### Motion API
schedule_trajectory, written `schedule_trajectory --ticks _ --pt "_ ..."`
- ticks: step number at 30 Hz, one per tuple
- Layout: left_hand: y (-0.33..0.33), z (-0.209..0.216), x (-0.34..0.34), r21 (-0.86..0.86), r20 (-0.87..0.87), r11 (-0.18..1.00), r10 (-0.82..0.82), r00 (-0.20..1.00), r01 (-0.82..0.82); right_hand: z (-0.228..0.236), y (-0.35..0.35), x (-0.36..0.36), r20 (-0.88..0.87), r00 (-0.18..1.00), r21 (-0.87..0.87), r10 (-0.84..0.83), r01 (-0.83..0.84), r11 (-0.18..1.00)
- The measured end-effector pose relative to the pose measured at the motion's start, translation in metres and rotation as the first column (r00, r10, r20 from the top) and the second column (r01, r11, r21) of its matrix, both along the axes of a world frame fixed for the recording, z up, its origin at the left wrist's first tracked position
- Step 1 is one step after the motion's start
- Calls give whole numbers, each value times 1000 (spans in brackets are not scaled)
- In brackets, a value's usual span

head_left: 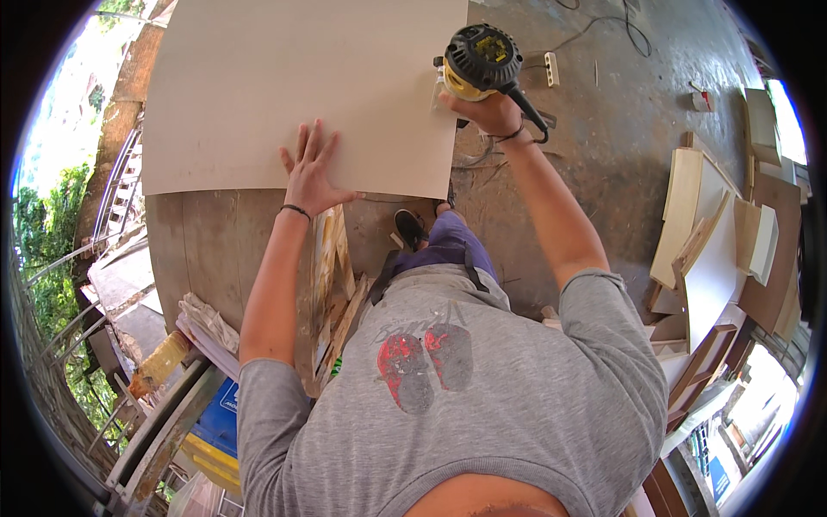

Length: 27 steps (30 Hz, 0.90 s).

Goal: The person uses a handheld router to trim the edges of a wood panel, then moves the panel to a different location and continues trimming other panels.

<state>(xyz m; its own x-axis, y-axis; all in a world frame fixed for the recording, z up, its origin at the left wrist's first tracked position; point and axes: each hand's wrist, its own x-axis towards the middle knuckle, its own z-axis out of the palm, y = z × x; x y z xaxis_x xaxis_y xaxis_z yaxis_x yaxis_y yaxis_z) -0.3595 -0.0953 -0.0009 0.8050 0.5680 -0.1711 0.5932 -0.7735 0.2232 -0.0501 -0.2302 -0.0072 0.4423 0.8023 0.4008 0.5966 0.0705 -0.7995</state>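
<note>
A large pale board lies in front of me, its near edge just past my feet. My left hand rests flat on it near that edge, fingers spread, holding nothing. My right hand is wrapped round the lower body of a yellow and black trim router. The router stands upright at the board's right edge, with its black cap facing up. Its bit is hidden from sight. A black cord leaves the tool beside my wrist.
On the floor to the right are a white power strip, loose cables and a red and white can. Cut panels are piled farther right. Wood strips and a blue container are at my left.
</note>
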Motion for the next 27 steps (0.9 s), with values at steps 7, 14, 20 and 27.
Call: schedule_trajectory --ticks 7,14,20,27 --pt "-3 2 1 6 -11 1000 21 1000 -21 2 -10 -13 5 1000 -1 5 -5 1000" --pt "-3 1 3 25 -32 999 29 999 -28 -4 -30 -34 -56 998 -64 36 -40 997" --pt "-3 0 2 38 -6 999 20 1000 -20 -12 -44 -52 -134 990 -85 36 -48 995" --pt "-6 5 6 45 -15 999 28 999 -28 -11 -61 -75 -20 998 23 59 -59 998"
